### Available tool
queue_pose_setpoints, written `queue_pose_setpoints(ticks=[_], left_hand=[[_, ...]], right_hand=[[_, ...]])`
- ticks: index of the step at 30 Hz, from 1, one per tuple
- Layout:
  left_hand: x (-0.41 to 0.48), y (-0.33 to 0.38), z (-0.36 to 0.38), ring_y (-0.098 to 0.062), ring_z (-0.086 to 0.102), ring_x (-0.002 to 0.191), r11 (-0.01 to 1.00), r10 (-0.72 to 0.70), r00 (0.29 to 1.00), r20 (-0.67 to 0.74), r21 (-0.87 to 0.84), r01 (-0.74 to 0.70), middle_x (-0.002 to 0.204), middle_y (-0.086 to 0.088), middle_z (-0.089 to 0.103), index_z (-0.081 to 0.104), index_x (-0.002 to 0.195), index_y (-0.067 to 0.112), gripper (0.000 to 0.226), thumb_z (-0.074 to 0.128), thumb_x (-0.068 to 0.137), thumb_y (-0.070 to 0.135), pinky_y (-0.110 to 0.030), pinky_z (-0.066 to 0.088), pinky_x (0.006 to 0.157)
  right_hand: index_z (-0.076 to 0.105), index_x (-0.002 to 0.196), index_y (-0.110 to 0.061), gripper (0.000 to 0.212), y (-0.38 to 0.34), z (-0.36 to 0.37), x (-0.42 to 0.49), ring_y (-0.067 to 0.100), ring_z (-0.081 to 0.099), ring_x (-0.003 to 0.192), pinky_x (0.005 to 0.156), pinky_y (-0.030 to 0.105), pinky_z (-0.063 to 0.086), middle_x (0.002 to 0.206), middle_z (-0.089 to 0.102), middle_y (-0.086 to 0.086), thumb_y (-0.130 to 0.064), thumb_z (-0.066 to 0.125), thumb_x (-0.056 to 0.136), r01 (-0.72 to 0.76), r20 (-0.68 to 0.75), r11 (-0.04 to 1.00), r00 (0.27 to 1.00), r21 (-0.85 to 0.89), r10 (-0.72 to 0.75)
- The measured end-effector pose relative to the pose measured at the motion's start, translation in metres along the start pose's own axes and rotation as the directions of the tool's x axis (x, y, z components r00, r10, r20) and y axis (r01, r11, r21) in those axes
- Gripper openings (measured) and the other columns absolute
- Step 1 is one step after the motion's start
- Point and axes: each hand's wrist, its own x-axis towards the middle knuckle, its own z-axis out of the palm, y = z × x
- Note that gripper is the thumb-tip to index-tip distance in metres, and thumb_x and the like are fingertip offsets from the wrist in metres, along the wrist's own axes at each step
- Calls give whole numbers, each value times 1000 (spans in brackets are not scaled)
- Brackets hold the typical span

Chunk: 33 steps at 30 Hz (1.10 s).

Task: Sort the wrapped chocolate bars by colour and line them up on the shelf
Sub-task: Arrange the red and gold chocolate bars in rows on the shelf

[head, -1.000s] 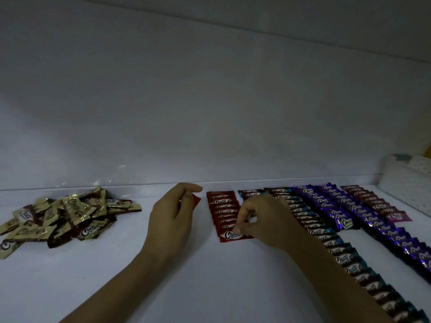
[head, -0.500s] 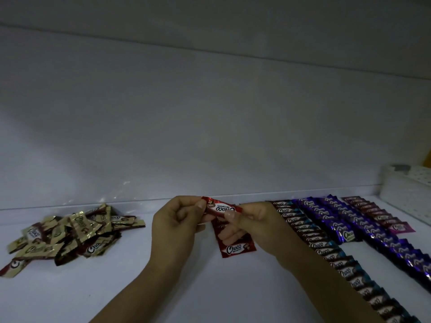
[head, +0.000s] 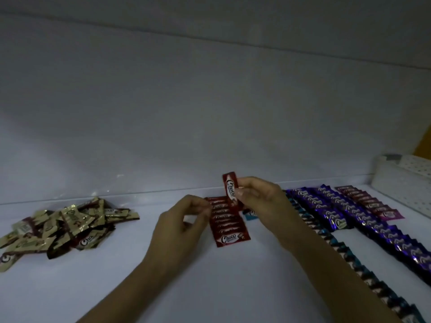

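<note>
My right hand (head: 261,201) pinches one red wrapped bar (head: 231,192) and holds it upright above the back of the red row (head: 229,226), which lies on the white shelf (head: 210,283). My left hand (head: 184,220) hovers just left of that row with its fingers curled and nothing visible in them. To the right run a teal row (head: 349,255), two purple rows (head: 338,210) and a short pink row (head: 370,201). A loose pile of gold and brown bars (head: 63,227) lies at the far left.
A white perforated basket (head: 401,185) stands at the back right corner. The shelf's back wall rises just behind the rows. Bare shelf surface lies between the gold pile and the red row, and in front of it.
My left hand brought a red bar from beside the row to my right hand and let go. My right hand now holds it, turned upright. The view has shifted slightly.
</note>
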Motion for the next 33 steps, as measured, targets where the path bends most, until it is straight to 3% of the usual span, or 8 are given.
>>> queue_pose_setpoints(ticks=[1,3,9,15,19,24,30,33], left_hand=[[0,-7,-2,-5,61,94,982,11,1000,-6,187,-10,98,18,65,63,103,26,12,56,94,22,-24,50,78],[3,-17,-6,-13,53,107,944,-20,1000,-15,330,23,112,11,57,58,117,27,22,49,97,20,-28,43,87],[9,-26,-1,-13,38,125,902,-100,994,52,426,69,135,6,48,47,132,26,49,59,89,45,-25,34,93],[10,-24,1,-8,37,125,869,-111,984,137,495,29,138,14,45,44,133,32,88,41,61,82,-25,32,94],[10,-27,1,-8,35,128,831,-92,978,185,555,-27,140,16,41,40,135,35,91,63,58,78,-24,28,96],[11,-31,2,-9,35,129,831,-90,977,191,555,-32,143,14,40,37,137,35,94,64,58,78,-29,30,104],[11,-35,4,-9,34,129,818,-48,979,199,570,-75,143,15,39,36,137,37,91,68,61,74,-29,29,105],[11,-37,3,-8,35,128,825,-39,980,197,560,-79,141,15,40,38,136,38,89,67,60,75,-28,29,103]], right_hand=[[68,84,-28,16,0,-6,1,9,69,76,68,26,55,81,72,-6,-12,64,88,58,-1,973,998,-224,-60],[70,79,-32,18,0,-17,1,11,69,73,72,34,57,77,72,-7,-14,72,81,87,99,874,994,-479,-45],[71,72,-33,11,7,-17,-2,-9,62,73,72,8,40,70,68,-18,-26,79,74,105,335,776,931,-622,142],[66,64,-38,15,9,-9,-2,-10,55,77,101,37,36,65,56,-27,-35,78,73,175,303,675,950,-717,76],[62,64,-39,18,11,-7,-1,-12,52,77,101,33,30,67,55,-25,-37,76,75,214,308,640,950,-738,38],[62,64,-38,18,15,-6,1,-18,49,82,94,27,21,67,57,-23,-36,74,77,234,310,629,951,-742,12],[59,63,-34,21,19,-6,3,-7,58,72,98,35,37,67,61,-20,-37,77,74,166,299,662,950,-730,92],[65,71,-30,12,19,-9,3,-5,61,75,84,22,45,73,66,-16,-32,76,76,137,319,716,939,-685,125]])
